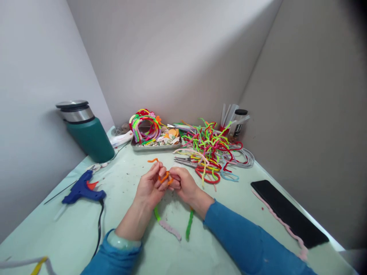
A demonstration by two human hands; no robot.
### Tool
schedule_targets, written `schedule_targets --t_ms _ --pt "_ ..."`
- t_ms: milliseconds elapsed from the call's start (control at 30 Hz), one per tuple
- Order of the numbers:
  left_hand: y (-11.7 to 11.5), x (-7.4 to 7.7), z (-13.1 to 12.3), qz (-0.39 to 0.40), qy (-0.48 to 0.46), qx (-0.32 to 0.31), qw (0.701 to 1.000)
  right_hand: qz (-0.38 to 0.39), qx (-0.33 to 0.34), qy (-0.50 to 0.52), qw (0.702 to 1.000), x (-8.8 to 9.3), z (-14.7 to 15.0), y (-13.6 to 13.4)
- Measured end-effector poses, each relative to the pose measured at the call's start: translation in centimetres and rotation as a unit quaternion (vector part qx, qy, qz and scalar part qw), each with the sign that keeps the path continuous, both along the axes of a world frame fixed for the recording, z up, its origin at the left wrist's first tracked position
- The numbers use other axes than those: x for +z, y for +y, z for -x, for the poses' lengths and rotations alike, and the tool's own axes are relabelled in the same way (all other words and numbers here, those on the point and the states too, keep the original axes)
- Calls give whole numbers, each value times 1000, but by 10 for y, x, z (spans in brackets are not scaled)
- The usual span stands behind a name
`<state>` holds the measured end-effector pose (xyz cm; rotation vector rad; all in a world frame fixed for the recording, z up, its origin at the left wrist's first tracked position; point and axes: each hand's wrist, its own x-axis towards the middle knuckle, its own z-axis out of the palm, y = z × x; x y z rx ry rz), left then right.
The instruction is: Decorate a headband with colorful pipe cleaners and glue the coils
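Both hands meet over the middle of the table, working on an orange pipe cleaner point(164, 177) bent into a small loop. My left hand point(150, 185) pinches it from the left, and a short orange end sticks out beyond the fingertips. From the right, my right hand point(185, 183) has its fingers closed on the same orange pipe cleaner. Beneath my wrists lie a green and pale lilac pipe cleaner point(169, 229) and a darker green one point(189, 225), their upper ends hidden by my hands. Beyond my hands, red-handled scissors point(208, 175) lie partly under loose pipe cleaners.
A blue glue gun point(84, 189) with a black cord lies left, near a teal bottle point(93, 137). At the back, a metal tray point(156, 147) holds pipe-cleaner rings and small pieces. A tangled pile of pipe cleaners point(208, 139) is beside it. A black phone point(286, 212) lies right.
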<state>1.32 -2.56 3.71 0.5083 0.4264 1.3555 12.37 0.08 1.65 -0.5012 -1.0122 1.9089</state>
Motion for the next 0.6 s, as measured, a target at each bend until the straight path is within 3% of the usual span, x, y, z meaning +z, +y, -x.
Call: schedule_targets --t_ms 200,367,600 --pt "-3 -1 -5 -12 -33 55 998 99 -44 53 993 3 8 -4" --pt "-5 2 -3 -26 -48 73 996 140 -11 98 985 4 9 -3" --pt "5 -1 4 9 -48 135 990 18 -22 55 998 4 13 -7"
